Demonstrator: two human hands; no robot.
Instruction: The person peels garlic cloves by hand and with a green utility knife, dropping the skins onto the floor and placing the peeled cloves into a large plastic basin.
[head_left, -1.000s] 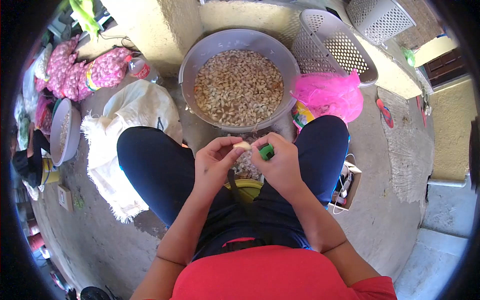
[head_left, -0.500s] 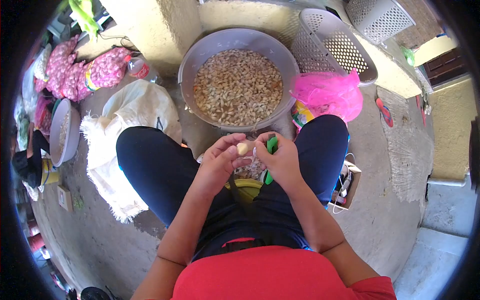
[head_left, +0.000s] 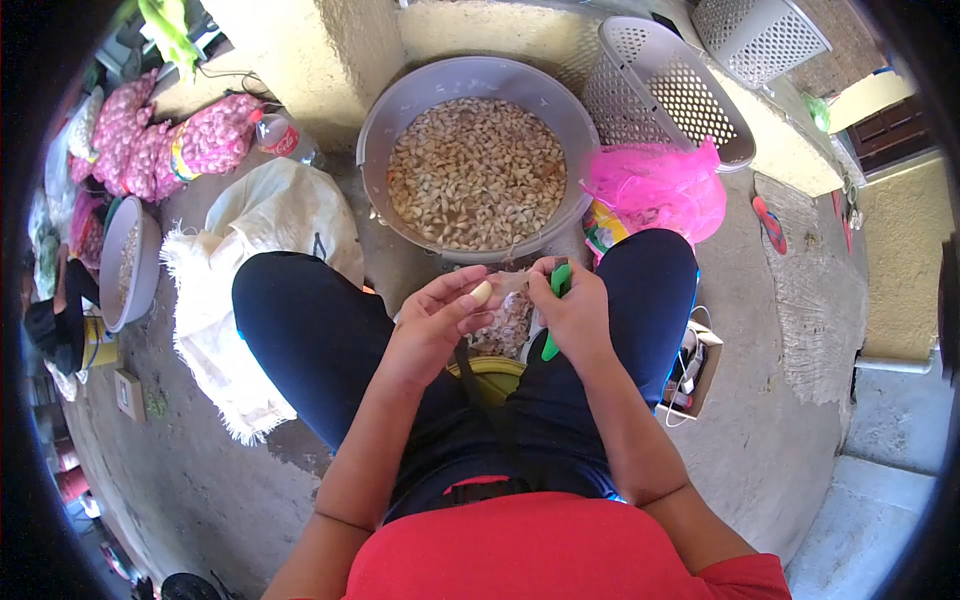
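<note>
A pale garlic clove (head_left: 482, 292) is pinched between the thumb and fingers of my left hand (head_left: 436, 318). My right hand (head_left: 578, 308) is closed around a small knife with a green handle (head_left: 553, 335); its blade is hard to see. Between both hands stretches a thin, whitish bit of garlic skin (head_left: 510, 282), at the fingertips of my right hand. Just below, between my knees, a yellow container (head_left: 490, 378) has loose garlic peelings (head_left: 508, 328) in it. A large grey basin (head_left: 372, 190) of garlic cloves in water stands beyond my hands.
A perforated basket (head_left: 690, 95) and a pink mesh bag (head_left: 665, 190) are right of the basin. To the left lie a white sack (head_left: 265, 225), a plastic bottle (head_left: 282, 138) and pink net bags of garlic (head_left: 205, 140). Another person's dark-clothed arm (head_left: 78, 290) shows near a second basin (head_left: 146, 265).
My right hand has shifted slightly right and up, away from the clove, with the knife turned in it. The thin skin now spans the space between my hands.
</note>
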